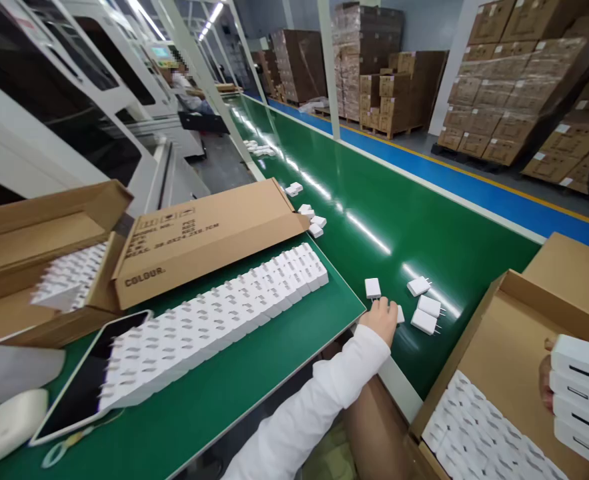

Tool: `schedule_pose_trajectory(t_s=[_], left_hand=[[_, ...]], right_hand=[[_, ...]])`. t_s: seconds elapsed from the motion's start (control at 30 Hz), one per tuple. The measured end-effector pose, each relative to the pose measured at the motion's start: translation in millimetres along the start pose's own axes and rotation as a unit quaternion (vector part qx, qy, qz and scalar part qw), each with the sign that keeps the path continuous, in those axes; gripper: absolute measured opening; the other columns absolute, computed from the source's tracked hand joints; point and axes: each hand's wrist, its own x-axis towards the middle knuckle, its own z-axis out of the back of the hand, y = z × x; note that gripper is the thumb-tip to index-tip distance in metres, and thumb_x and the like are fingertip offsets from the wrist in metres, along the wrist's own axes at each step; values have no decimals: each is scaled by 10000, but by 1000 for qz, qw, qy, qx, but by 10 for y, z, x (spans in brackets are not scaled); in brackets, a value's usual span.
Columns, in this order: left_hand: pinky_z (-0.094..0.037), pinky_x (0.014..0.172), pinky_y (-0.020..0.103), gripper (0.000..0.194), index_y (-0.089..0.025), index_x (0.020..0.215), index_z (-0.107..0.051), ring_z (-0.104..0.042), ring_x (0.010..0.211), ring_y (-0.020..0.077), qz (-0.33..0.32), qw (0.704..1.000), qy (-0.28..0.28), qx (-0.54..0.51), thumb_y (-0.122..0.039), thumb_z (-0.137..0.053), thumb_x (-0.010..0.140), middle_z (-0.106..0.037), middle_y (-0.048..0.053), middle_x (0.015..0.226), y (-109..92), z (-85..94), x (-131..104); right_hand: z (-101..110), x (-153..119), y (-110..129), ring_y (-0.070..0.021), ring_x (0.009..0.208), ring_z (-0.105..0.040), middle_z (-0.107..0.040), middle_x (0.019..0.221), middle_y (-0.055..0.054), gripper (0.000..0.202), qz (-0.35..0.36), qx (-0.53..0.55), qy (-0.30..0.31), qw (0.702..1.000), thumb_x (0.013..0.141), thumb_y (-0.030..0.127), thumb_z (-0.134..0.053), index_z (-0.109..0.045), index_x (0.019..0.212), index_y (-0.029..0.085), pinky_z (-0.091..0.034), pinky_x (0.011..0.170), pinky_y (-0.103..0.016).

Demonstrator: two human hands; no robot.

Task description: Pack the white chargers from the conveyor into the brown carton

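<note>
Chargers (424,313) lie loose on the green belt (374,200); your left hand (381,319) rests on one, fingers curled over it. Small, hard, light and smooth, prongs out: take them by the flat sides. Your right hand (545,383) grips a stack (581,393) over the carton (504,347). The belt beyond looks open.

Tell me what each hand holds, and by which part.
The right hand holds a stack of white chargers by its left side. The left hand rests on one charger on the belt.
</note>
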Motion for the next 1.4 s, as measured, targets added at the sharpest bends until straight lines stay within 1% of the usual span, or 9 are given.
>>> schedule_pose_trajectory(t_s=[0.1,0.33,0.57,0.7,0.83,0.97,1.17,1.27,1.4], left_hand=[[-506,653,321,335,-44,1120,-483,-506,983,260,-9,1000,4,23,-37,-288,848,-510,173,1031,-175,122,11],[-510,626,284,287,-111,1007,-552,-517,941,221,-154,986,61,8,-123,-288,894,-560,122,956,-781,-22,358],[-513,630,356,354,-73,1069,-538,-505,999,280,-204,976,79,0,-109,-233,893,-547,185,1034,-883,-44,463],[-508,669,351,315,-71,960,-606,-522,993,265,-212,972,96,-10,-90,-303,877,-584,170,994,-1040,0,564],[-496,684,350,281,-87,895,-635,-530,996,261,-196,976,95,-18,-48,-361,844,-597,148,1015,-1074,43,612],[-496,658,356,188,-109,900,-621,-551,945,280,-141,987,64,-47,-69,-501,761,-601,127,989,-679,188,308],[-489,760,338,337,-182,1019,-549,-571,902,226,-57,958,-90,-268,-350,-581,729,-584,92,996,489,456,-576],[-500,655,288,429,-201,1013,-521,-582,858,219,87,936,-131,-315,-499,-563,707,-590,78,971,852,378,-902],[-483,631,287,554,-180,1004,-506,-589,752,210,193,918,-150,-312,-603,-543,649,-607,71,903,982,165,-1040]], right_hand=[[1,-90,-63,-210,393,-478,-539,477,-46,556,-129,210,-25,969,466,745,-515,-608,725,261,-385,333,-331],[-281,-362,-60,-127,472,-537,-619,610,9,555,-146,238,-71,958,549,704,-590,-617,905,280,-451,405,-206],[-237,-347,-71,-169,406,-549,-623,500,-3,575,-173,177,-68,967,510,741,-584,-571,798,244,-448,370,-246],[-206,-308,-140,-177,389,-533,-592,463,-10,555,-179,164,-49,969,543,759,-541,-548,698,226,-428,351,-261],[-196,-290,-113,-128,348,-493,-541,430,7,534,-159,229,41,959,549,748,-551,-549,646,222,-394,327,-211],[-166,-278,-40,-104,300,-466,-529,443,31,517,-101,279,175,939,570,744,-542,-583,742,258,-349,281,-170],[-144,-327,-34,-131,332,-524,-559,484,31,480,-103,303,279,905,656,723,-483,-552,775,263,-387,299,-182],[-156,-338,-91,-127,355,-543,-577,510,25,486,-90,308,314,894,712,711,-420,-556,816,257,-414,325,-187],[-152,-298,-203,-133,386,-565,-598,544,22,508,-65,326,371,867,737,710,-377,-563,866,255,-434,331,-199]])
